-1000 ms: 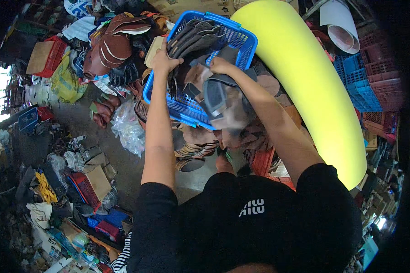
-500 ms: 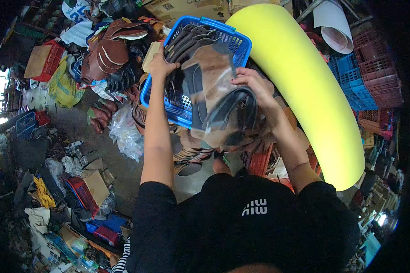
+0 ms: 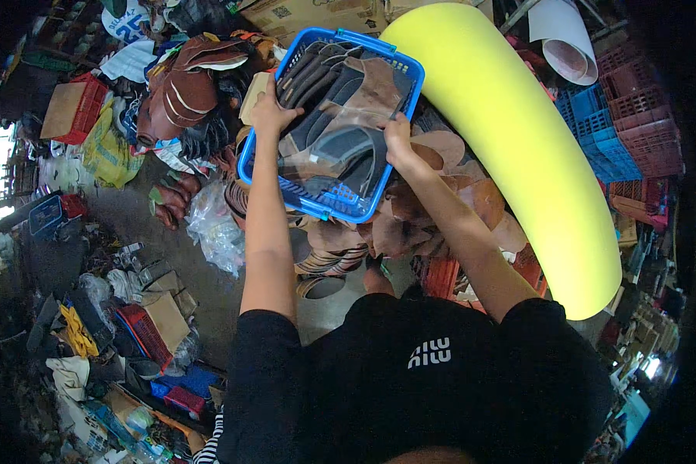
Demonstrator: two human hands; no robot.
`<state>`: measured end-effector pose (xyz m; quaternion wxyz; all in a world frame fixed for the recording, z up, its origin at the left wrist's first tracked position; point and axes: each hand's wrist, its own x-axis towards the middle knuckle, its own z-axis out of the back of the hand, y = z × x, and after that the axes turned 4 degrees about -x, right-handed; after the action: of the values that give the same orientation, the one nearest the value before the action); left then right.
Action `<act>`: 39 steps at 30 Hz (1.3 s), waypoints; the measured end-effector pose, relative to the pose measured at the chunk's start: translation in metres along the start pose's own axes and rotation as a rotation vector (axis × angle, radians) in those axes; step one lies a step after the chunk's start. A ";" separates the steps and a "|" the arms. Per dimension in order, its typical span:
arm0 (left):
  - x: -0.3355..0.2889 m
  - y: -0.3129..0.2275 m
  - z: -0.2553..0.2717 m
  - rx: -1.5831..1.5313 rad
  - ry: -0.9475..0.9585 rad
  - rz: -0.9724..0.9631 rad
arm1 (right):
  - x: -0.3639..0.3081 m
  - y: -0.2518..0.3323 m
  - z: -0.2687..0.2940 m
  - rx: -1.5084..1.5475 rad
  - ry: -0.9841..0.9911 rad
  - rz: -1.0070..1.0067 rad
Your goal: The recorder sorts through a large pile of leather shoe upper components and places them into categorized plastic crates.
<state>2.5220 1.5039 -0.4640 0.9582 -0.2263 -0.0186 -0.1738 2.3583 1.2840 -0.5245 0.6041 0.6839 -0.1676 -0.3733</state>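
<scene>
Head view: basket (image 3: 367,42) far ctr, btwn both hands; lies askew, long sides running far R to near L. Held up or resting on stuff below, can't tell.
Pcs: dk pcs (image 3: 309,76) flat, curved, stacked overlapping like shingles; brn pcs (image 3: 367,85) matte, blotchy, w/ dk strips alongside. Near end has a greyish, glossy curved pc (image 3: 348,139); clr film over it or just shine, can't tell.
L hand (image 3: 272,114): at L rim, thumb spread inward by dk pcs, other fingers bunched at pale block (image 3: 254,99). Grip on rim or block, can't tell.
R hand (image 3: 397,141): at R rim, fingers curled in, little gap; has hold of rim or a pc's edge, can't tell which.
Basket load: dk pcs far L, brn pcs far R to mid; blu mesh shows at near end.
Other bins: red crate (image 3: 93,108) far L w/ brn board on it; blu crates (image 3: 595,127) stacked far R.
Edges: yel roll (image 3: 510,155) just R of basket; cartons (image 3: 317,17) beyond far rim; brn pile (image 3: 475,203) near R, under R forearm.
Room: grey floor (image 3: 127,224) shows L, near clr bag (image 3: 213,224).
</scene>
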 end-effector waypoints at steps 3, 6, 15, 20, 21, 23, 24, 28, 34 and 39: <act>0.005 -0.002 -0.002 -0.051 0.021 0.011 | 0.008 -0.017 0.007 -0.180 -0.029 0.090; -0.005 0.008 0.003 0.002 -0.051 -0.049 | -0.010 -0.007 0.010 -0.207 0.115 0.003; 0.000 0.006 0.003 -0.005 0.048 0.044 | -0.065 0.063 0.040 -0.090 0.244 0.130; 0.003 0.012 -0.003 -0.009 0.057 0.049 | -0.075 0.056 0.070 0.144 0.332 0.066; 0.006 0.007 -0.004 -0.017 0.055 0.038 | -0.067 0.039 0.083 0.117 0.340 0.081; 0.004 0.007 -0.005 -0.004 0.030 0.018 | -0.067 0.034 0.081 0.088 0.311 0.070; 0.003 0.006 -0.006 -0.007 0.033 0.013 | -0.069 0.034 0.079 0.058 0.279 0.058; 0.002 0.003 -0.006 0.050 -0.042 -0.073 | -0.059 0.034 0.042 0.030 0.243 0.169; -0.001 0.005 -0.003 0.050 -0.014 -0.028 | -0.036 0.045 -0.017 0.209 0.368 0.152; -0.001 -0.011 0.002 0.026 0.032 0.015 | -0.014 0.011 -0.014 0.004 0.174 0.125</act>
<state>2.5171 1.4959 -0.4574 0.9626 -0.2112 -0.0040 -0.1699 2.3611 1.3007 -0.5101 0.6372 0.7031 -0.1577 -0.2735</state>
